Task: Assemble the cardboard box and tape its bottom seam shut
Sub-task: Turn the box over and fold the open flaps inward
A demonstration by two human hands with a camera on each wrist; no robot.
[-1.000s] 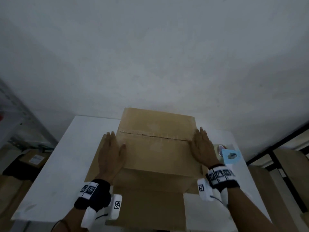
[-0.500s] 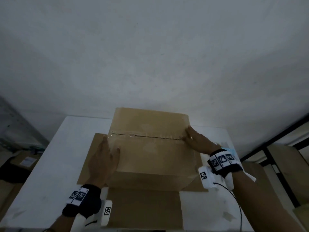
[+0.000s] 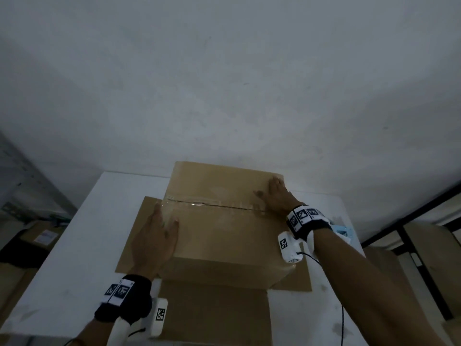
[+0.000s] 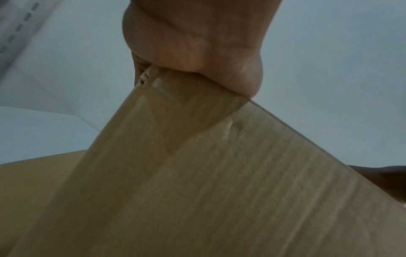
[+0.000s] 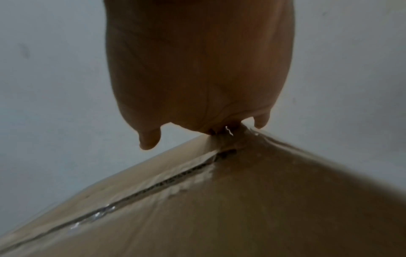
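My left hand (image 3: 156, 242) lies flat, fingers straight, on the box's (image 3: 224, 236) left edge over the tape (image 3: 212, 204) end; my right hand (image 3: 275, 197) lies flat at the seam's (image 3: 207, 203) right end. Neither grips anything. The box sits bottom-up on the table (image 3: 82, 240). I'd rub outward along the seam, firmly, then fold the tape ends down the sides so no bubbles or lifted corners remain.

Head cam looks forward and down from above at the cardboard box (image 3: 224, 221) on the white worktop (image 3: 94, 236), wall filling the upper half. Left wrist cam sits very close, low along the left hand (image 4: 197, 43); right wrist cam likewise under the right hand (image 5: 197, 69). All three share the box's taped seam (image 5: 153, 187).
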